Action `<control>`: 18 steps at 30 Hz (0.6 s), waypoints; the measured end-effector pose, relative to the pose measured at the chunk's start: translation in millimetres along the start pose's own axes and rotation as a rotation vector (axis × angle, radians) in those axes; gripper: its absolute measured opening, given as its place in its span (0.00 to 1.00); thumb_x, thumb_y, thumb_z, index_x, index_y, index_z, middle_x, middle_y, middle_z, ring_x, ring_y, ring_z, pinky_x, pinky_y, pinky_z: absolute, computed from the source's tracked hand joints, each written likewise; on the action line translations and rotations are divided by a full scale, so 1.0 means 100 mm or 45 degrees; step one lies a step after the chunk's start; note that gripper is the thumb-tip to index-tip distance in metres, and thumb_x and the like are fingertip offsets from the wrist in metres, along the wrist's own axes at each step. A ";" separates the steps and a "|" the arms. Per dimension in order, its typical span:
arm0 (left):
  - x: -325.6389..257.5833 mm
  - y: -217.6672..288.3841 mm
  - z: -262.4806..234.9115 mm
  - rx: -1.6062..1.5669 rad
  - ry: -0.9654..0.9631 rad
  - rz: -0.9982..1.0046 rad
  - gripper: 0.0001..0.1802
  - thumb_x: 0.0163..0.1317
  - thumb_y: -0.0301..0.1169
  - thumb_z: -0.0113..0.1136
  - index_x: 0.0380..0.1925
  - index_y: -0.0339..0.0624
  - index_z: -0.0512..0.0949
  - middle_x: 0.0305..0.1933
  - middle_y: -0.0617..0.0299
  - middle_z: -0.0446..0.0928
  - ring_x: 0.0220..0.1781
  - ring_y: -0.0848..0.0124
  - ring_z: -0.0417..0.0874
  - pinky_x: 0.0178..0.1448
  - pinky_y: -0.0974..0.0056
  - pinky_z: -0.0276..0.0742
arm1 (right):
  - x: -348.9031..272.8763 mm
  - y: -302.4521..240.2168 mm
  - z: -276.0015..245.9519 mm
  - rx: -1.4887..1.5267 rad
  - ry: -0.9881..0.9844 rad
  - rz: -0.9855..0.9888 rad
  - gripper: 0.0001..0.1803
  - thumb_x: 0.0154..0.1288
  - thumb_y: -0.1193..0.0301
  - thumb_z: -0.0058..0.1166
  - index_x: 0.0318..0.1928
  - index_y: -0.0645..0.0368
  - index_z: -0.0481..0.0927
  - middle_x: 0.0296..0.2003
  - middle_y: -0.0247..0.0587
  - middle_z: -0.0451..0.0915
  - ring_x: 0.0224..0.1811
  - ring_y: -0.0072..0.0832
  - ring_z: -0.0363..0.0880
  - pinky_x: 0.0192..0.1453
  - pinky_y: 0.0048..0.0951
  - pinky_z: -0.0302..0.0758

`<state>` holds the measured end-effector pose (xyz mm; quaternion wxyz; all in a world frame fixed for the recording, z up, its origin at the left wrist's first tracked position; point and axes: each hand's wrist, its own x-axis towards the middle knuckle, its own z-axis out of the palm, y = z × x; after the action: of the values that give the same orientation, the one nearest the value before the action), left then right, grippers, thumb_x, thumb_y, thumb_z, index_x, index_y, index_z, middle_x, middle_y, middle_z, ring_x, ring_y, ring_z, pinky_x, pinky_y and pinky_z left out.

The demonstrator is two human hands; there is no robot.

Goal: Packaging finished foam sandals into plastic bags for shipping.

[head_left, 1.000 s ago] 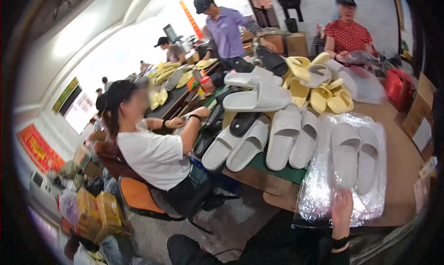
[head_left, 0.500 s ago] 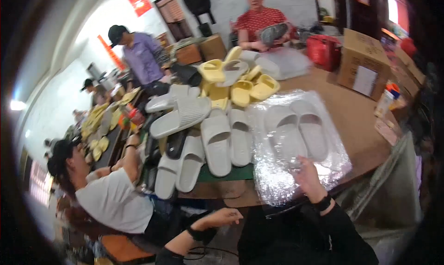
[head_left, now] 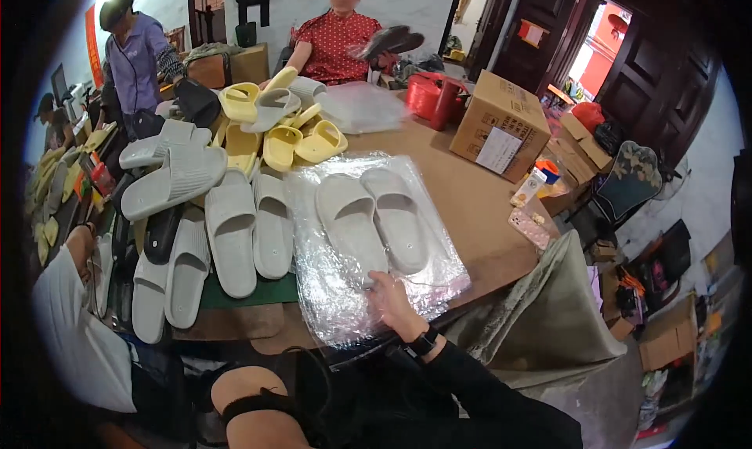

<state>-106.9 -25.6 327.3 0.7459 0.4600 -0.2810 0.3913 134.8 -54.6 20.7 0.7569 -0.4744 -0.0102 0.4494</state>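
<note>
A pair of light grey slide slippers (head_left: 403,222) lies side by side on a stack of clear, shiny plastic bags (head_left: 313,288) at the table's front. My right hand (head_left: 398,308), a dark watch on its wrist, closes its fingertips at the heel of the pair's left slipper (head_left: 354,238). Low in the picture, away from the table things, is my left hand (head_left: 247,382) with a black band behind it; its fingers are hidden. Left of the bags, several more grey slippers (head_left: 231,249) are piled, with yellow slippers (head_left: 282,144) behind them.
A cardboard box (head_left: 501,128) stands at the back right of the brown table (head_left: 478,249), beside a red roll (head_left: 424,97). A phone in a pink case (head_left: 529,228) lies near the right edge. Co-workers sit or stand across and to the left. Grey cloth (head_left: 540,316) hangs at the right.
The view has swung to the right. My left hand has drawn back toward me, and its fingers no longer show. My right hand stays by the left slipper's heel.
</note>
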 end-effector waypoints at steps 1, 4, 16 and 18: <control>-0.02 0.01 -0.01 0.000 -0.006 0.026 0.12 0.64 0.28 0.52 0.47 0.43 0.77 0.49 0.57 0.76 0.48 0.66 0.77 0.55 0.58 0.70 | 0.02 0.01 0.01 0.024 0.066 -0.034 0.07 0.60 0.67 0.57 0.31 0.56 0.74 0.18 0.29 0.66 0.17 0.21 0.65 0.18 0.23 0.62; -0.10 0.08 0.01 0.041 -0.011 0.083 0.12 0.64 0.28 0.52 0.46 0.43 0.77 0.49 0.57 0.76 0.47 0.66 0.77 0.55 0.58 0.70 | -0.01 0.03 0.02 0.034 0.076 -0.092 0.10 0.59 0.65 0.59 0.26 0.54 0.73 0.15 0.26 0.62 0.10 0.20 0.58 0.12 0.24 0.54; -0.19 0.17 -0.15 0.104 -0.184 0.224 0.11 0.64 0.28 0.52 0.44 0.44 0.78 0.48 0.58 0.76 0.46 0.66 0.77 0.54 0.58 0.70 | 0.06 0.19 -0.17 0.066 -0.012 -0.103 0.11 0.62 0.65 0.56 0.36 0.61 0.75 0.24 0.30 0.72 0.24 0.21 0.69 0.24 0.22 0.64; -0.22 0.18 -0.16 0.110 -0.197 0.239 0.10 0.64 0.28 0.52 0.44 0.44 0.78 0.48 0.58 0.76 0.46 0.66 0.77 0.54 0.58 0.70 | 0.03 0.16 -0.16 0.074 -0.050 -0.074 0.12 0.63 0.66 0.55 0.39 0.62 0.76 0.26 0.31 0.74 0.28 0.19 0.71 0.28 0.22 0.66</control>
<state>-133.2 -13.5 312.5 0.6615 0.4923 -0.3624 0.4344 133.2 -61.8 -1.0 0.7827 -0.4428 -0.0259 0.4366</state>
